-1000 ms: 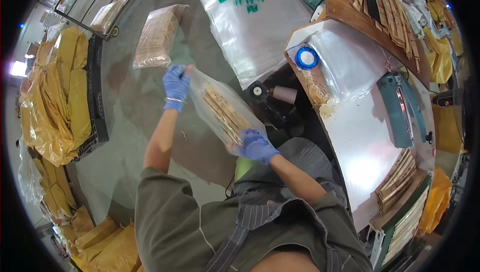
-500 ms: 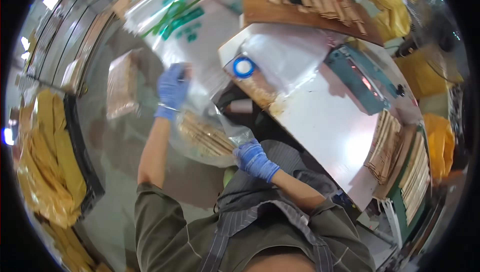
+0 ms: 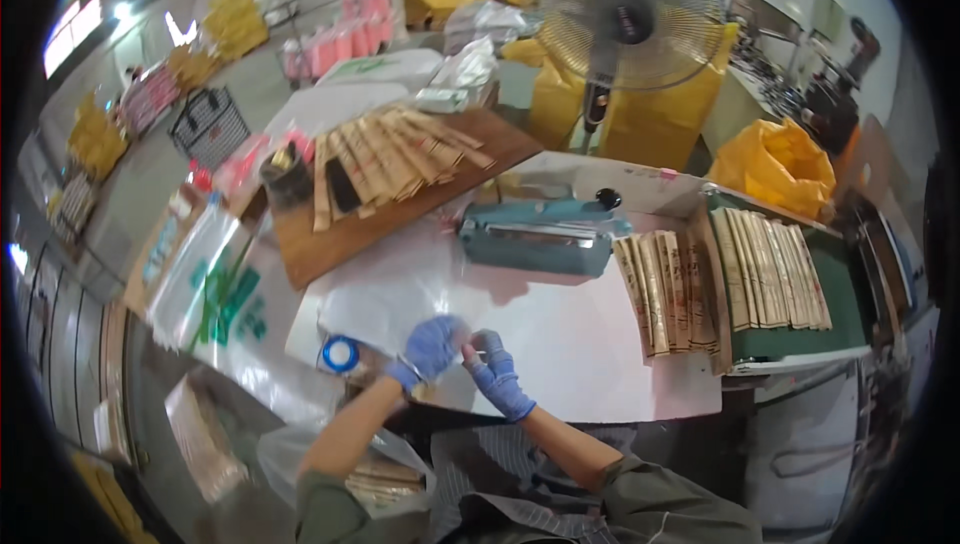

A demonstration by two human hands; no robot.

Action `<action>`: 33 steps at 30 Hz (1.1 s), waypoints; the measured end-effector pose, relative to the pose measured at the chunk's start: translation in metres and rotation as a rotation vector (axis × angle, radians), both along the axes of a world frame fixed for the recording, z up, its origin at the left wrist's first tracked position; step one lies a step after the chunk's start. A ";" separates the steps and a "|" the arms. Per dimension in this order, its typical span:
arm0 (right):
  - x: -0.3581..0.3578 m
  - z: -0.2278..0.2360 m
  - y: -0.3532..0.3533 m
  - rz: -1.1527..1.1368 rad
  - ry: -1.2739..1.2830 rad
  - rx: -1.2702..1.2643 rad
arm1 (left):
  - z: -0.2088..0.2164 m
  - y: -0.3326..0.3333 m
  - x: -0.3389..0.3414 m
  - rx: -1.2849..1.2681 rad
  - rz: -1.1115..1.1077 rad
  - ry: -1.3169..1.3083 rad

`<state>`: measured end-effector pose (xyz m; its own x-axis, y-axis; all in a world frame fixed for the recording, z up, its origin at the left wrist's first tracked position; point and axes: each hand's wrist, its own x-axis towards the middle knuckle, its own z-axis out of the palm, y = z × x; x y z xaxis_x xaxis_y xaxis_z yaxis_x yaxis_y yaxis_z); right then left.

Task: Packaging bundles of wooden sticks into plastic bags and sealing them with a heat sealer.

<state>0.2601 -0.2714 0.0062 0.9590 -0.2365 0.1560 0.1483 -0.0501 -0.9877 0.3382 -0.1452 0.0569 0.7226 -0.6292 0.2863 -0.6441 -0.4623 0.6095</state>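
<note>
Having left the bag (image 3: 404,456), left hand (image 3: 432,348) and right hand (image 3: 498,378) come together, grip unclear

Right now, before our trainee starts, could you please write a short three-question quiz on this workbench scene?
1. True or false: the left hand and the right hand are both gloved in blue.
2. What colour is the long machine on the white table? A) red B) teal C) yellow
3. Fill in: the round blue-and-white item lies nearer the ____ hand.

Key: 1. True; 2. B; 3. left.
</note>
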 end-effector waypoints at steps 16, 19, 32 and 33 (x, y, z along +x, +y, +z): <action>0.008 0.015 -0.079 -0.282 -0.036 -0.745 | 0.006 0.005 0.032 0.324 0.477 -0.505; 0.011 0.042 -0.162 -0.384 -0.106 -0.899 | 0.049 -0.034 -0.024 0.199 0.275 -0.556; -0.039 0.126 -0.467 -0.635 0.680 -1.501 | -0.080 -0.292 0.001 -0.181 -0.150 0.339; -0.022 0.126 -0.437 -0.758 0.606 -1.206 | -0.083 -0.319 0.004 -0.192 -0.087 0.352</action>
